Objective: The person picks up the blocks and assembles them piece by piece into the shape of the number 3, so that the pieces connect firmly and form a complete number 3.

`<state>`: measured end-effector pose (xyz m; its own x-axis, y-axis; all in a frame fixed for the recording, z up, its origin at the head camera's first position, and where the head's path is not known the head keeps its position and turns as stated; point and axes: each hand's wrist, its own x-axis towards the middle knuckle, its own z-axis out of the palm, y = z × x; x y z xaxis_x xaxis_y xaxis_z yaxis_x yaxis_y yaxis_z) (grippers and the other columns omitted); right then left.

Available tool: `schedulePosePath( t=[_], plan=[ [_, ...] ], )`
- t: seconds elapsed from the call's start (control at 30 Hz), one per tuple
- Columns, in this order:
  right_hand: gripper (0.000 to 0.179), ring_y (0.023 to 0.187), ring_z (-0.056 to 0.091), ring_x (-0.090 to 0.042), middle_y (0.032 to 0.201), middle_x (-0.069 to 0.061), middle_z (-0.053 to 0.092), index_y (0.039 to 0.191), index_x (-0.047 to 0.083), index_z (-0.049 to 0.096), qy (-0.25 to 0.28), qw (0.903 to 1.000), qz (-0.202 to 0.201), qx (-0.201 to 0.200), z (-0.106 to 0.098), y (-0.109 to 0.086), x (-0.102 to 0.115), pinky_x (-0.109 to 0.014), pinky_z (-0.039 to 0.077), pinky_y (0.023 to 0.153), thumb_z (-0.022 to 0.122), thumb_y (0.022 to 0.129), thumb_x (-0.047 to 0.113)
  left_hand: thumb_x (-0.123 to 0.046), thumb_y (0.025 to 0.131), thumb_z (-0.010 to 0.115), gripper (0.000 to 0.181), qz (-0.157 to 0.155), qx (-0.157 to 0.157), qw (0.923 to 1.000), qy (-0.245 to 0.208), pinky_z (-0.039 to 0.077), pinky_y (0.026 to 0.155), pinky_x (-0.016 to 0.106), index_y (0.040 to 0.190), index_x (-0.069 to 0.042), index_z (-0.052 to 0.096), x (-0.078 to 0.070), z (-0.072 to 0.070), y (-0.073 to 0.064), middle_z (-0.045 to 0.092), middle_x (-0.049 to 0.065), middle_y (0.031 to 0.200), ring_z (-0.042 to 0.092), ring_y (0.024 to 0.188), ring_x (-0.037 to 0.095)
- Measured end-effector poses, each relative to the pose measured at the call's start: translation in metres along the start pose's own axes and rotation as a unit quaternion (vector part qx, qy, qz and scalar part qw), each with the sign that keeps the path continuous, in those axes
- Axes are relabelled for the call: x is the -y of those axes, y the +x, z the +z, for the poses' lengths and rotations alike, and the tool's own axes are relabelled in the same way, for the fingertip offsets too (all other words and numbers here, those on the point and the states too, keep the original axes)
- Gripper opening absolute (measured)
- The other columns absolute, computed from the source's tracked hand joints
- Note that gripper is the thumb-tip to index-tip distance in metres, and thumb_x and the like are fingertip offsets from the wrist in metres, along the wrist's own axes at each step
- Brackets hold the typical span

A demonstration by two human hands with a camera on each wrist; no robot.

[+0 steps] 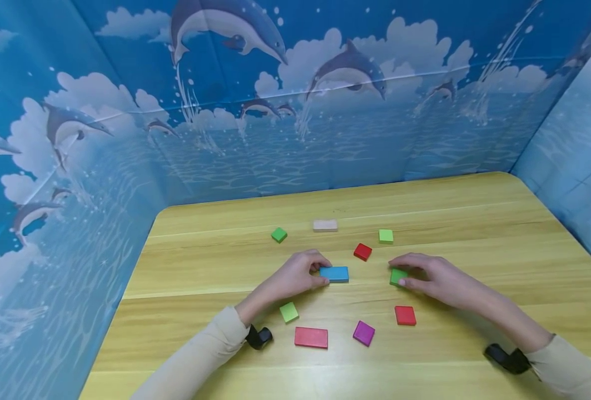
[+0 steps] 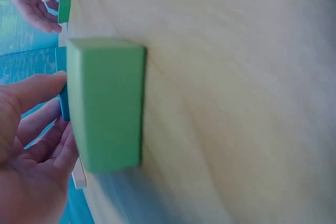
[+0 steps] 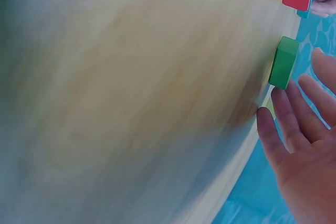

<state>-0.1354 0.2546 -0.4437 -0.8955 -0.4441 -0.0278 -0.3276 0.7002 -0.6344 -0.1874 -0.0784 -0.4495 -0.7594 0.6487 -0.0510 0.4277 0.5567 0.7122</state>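
Observation:
My left hand [image 1: 300,275] pinches the left end of a blue block [image 1: 334,274] lying flat on the wooden table [image 1: 475,222]. In the left wrist view the thumb [image 2: 31,94] reaches the blue block [image 2: 63,106] behind a big light-green block [image 2: 105,103]. My right hand [image 1: 427,276] curls round a dark-green block [image 1: 397,276], with the thumb on its near side and the forefinger arched over its far side. The right wrist view is blurred and shows that green block [image 3: 284,62] just past the fingers [image 3: 294,124].
Other flat blocks lie around the hands: a red square [image 1: 362,251], two green ones [image 1: 278,234] [image 1: 386,236], a beige one [image 1: 325,225], a light-green square [image 1: 289,312], a red rectangle [image 1: 311,337], a purple square [image 1: 364,333], a red square [image 1: 405,315]. Dolphin-print walls enclose the table.

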Motion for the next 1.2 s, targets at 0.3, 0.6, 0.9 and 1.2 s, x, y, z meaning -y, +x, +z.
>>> schedulePosePath(
  t=[0.3,0.6,0.9,1.2],
  plan=[
    [0.039,0.12,0.055,-0.033,0.125,-0.003,0.063,0.127,0.014,0.065,-0.022,0.9998,0.005,0.002,-0.002,-0.001,-0.002,-0.054,0.044,0.097,0.074,0.09,0.021,-0.018,0.087,0.078,0.03,-0.012,-0.007,0.9999,0.004,0.047,0.081,0.023,0.115,-0.012,0.071,0.008,-0.001,-0.003,0.061,-0.009,0.101,0.054,0.091,0.009],
    [0.043,0.115,0.056,-0.031,0.121,-0.003,0.063,0.124,0.015,0.066,-0.032,0.9993,0.014,0.016,-0.006,-0.001,-0.001,-0.054,0.045,0.095,0.078,0.085,0.028,-0.017,0.085,0.079,0.03,-0.02,-0.008,0.9995,-0.021,0.047,0.082,0.022,0.114,-0.013,0.072,0.01,-0.001,-0.002,0.061,-0.009,0.102,0.055,0.092,0.009],
    [0.041,0.1,0.058,-0.018,0.114,0.003,0.064,0.122,0.015,0.067,-0.042,0.9988,0.013,0.023,-0.005,0.003,-0.001,-0.043,0.05,0.087,0.079,0.085,0.028,-0.017,0.084,0.08,0.029,-0.034,-0.005,0.9986,-0.041,0.047,0.081,0.025,0.112,-0.013,0.072,0.013,-0.004,-0.002,0.06,-0.006,0.099,0.053,0.09,0.012],
    [0.039,0.098,0.059,-0.016,0.114,0.003,0.065,0.122,0.015,0.067,-0.051,0.9985,0.002,0.019,-0.005,0.008,0.002,-0.042,0.051,0.085,0.078,0.086,0.022,-0.018,0.083,0.081,0.028,-0.031,0.002,0.9987,-0.041,0.047,0.079,0.024,0.11,-0.014,0.072,0.015,-0.004,0.003,0.059,-0.005,0.096,0.053,0.088,0.012]
  ],
)
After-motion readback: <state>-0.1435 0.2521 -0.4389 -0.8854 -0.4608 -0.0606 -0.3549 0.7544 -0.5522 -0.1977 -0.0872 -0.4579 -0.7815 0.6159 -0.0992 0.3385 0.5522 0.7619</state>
